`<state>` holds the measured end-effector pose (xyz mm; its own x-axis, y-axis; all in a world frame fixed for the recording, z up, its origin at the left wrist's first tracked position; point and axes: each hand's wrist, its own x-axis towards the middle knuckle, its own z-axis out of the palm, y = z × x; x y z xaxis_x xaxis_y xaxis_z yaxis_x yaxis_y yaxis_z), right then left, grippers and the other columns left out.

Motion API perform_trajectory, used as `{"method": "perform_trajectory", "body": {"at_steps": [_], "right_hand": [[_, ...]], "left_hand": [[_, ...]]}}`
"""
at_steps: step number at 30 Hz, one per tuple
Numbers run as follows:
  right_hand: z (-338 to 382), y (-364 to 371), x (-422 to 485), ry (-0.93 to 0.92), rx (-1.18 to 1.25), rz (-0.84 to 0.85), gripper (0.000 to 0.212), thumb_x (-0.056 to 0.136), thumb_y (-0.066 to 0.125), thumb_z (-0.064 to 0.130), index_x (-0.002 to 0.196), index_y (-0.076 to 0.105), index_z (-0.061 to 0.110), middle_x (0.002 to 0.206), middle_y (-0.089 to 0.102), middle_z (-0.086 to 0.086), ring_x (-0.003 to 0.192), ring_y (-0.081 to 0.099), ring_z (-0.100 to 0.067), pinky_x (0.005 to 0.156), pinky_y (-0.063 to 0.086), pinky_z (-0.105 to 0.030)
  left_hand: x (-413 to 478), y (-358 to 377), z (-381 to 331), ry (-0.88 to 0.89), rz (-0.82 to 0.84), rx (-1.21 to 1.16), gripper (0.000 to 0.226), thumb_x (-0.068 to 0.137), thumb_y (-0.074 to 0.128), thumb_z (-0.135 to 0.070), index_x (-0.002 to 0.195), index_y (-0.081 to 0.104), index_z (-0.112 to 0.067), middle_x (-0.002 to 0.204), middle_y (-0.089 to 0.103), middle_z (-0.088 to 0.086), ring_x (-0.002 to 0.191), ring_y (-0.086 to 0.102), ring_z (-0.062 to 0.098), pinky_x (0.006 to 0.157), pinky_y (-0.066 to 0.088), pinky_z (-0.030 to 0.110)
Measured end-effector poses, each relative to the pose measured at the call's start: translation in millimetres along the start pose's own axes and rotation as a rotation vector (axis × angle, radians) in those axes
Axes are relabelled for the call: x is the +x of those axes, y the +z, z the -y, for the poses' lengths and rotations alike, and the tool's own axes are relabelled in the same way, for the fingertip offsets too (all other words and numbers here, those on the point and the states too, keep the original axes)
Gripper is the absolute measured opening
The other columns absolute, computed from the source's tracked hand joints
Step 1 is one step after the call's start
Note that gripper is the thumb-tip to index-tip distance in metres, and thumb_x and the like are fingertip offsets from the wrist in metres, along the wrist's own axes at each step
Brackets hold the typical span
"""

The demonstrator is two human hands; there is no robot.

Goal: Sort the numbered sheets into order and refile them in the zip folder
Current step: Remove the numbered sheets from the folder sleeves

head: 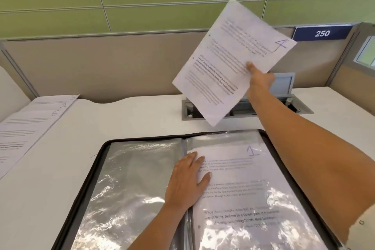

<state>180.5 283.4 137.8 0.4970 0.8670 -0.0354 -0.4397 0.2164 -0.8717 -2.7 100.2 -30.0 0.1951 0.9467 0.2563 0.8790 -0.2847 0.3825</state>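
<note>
Sheet 1 (243, 189) lies filed in the open zip folder (101, 148), the left hand (188, 180) flat on it, fingers straight. The right hand (260, 79) pinches sheet 4 (229, 61) aloft. Loose sheets (30, 124), 2 and 6 showing, wait leftward; most filing apparently remains.

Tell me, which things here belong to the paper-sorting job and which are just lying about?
Belong: open zip folder; sheet 4, pinched by the right hand; sheet 1 filed in the folder, under the flat left hand; loose sheets at left, 2 and 6 showing.
Lying about: cable box, flap up; 250 sign.
</note>
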Motion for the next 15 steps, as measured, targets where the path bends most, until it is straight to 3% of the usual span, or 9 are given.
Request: {"method": "perform_trajectory", "body": {"at_steps": [2, 4, 5, 8, 10, 11, 13, 15], "right_hand": [[5, 1, -4, 0.037, 0.118, 0.027, 0.025, 0.081, 0.069, -0.002, 0.083, 0.05, 0.013, 0.09, 0.062, -0.003, 0.091, 0.061, -0.026, 0.089, 0.051, -0.047], [6, -2, -12, 0.044, 0.222, 0.038, 0.022, 0.083, 0.065, -0.005, 0.087, 0.05, 0.011, 0.097, 0.064, -0.007, 0.095, 0.062, -0.029, 0.09, 0.051, -0.047], [6, -5, -15, 0.055, 0.263, 0.044, 0.022, 0.083, 0.064, -0.006, 0.09, 0.052, 0.01, 0.105, 0.065, -0.01, 0.098, 0.063, -0.03, 0.09, 0.051, -0.047], [-1, -22, -25, 0.154, 0.272, 0.104, 0.028, 0.084, 0.063, -0.005, 0.11, 0.057, 0.005, 0.112, 0.064, -0.013, 0.099, 0.063, -0.031, 0.092, 0.049, -0.05], [-7, -37, -33, 0.257, 0.177, 0.212, 0.044, 0.084, 0.064, -0.001, 0.127, 0.052, 0.003, 0.121, 0.062, -0.015, 0.106, 0.062, -0.033, 0.091, 0.049, -0.053], [-10, -45, -36, 0.307, 0.127, 0.259, 0.046, 0.084, 0.064, 0.001, 0.128, 0.052, 0.003, 0.122, 0.062, -0.015, 0.107, 0.061, -0.034, 0.089, 0.05, -0.053], [-15, -59, -43, 0.38, 0.051, 0.333, 0.041, 0.085, 0.062, 0.001, 0.125, 0.053, 0.002, 0.122, 0.062, -0.016, 0.104, 0.063, -0.032, 0.082, 0.055, -0.048], [-18, -71, -52, 0.423, -0.029, 0.389, 0.035, 0.087, 0.059, 0.0, 0.122, 0.055, 0.004, 0.121, 0.061, -0.016, 0.098, 0.064, -0.03, 0.073, 0.058, -0.045]], "left_hand": [[-1, 1, 1, 0.013, -0.022, -0.037, 0.076, 0.081, 0.016, -0.062, 0.139, 0.045, -0.021, 0.15, 0.034, -0.002, 0.139, 0.028, 0.015, 0.117, 0.017, 0.029], [-2, 5, 4, 0.13, -0.126, -0.053, 0.051, 0.087, 0.036, -0.049, 0.121, 0.061, -0.02, 0.136, 0.051, 0.001, 0.128, 0.045, 0.017, 0.104, 0.042, 0.038], [-3, 6, 5, 0.198, -0.188, -0.062, 0.04, 0.087, 0.043, -0.042, 0.113, 0.065, -0.02, 0.129, 0.057, 0.001, 0.123, 0.049, 0.015, 0.098, 0.047, 0.036], [-5, 5, 6, 0.234, -0.345, -0.219, 0.028, 0.085, 0.049, -0.03, 0.106, 0.066, -0.022, 0.121, 0.057, -0.008, 0.116, 0.046, 0.005, 0.098, 0.041, 0.021], [-10, -6, 2, 0.017, -0.46, -0.53, 0.022, 0.084, 0.054, -0.026, 0.104, 0.062, -0.03, 0.116, 0.055, -0.016, 0.111, 0.049, 0.003, 0.097, 0.04, 0.016], [-11, -15, -1, -0.15, -0.521, -0.743, 0.021, 0.084, 0.058, -0.022, 0.102, 0.06, -0.032, 0.112, 0.057, -0.015, 0.108, 0.053, 0.007, 0.092, 0.046, 0.02], [-13, -34, 3, -0.483, -0.655, -1.136, 0.012, 0.091, 0.056, -0.016, 0.099, 0.061, -0.023, 0.105, 0.062, -0.003, 0.098, 0.06, 0.018, 0.073, 0.053, 0.024], [-14, -58, 15, -0.67, -0.752, -1.408, 0.018, 0.099, 0.043, -0.025, 0.096, 0.059, -0.016, 0.104, 0.062, 0.012, 0.082, 0.065, 0.02, 0.064, 0.053, 0.022]]}}
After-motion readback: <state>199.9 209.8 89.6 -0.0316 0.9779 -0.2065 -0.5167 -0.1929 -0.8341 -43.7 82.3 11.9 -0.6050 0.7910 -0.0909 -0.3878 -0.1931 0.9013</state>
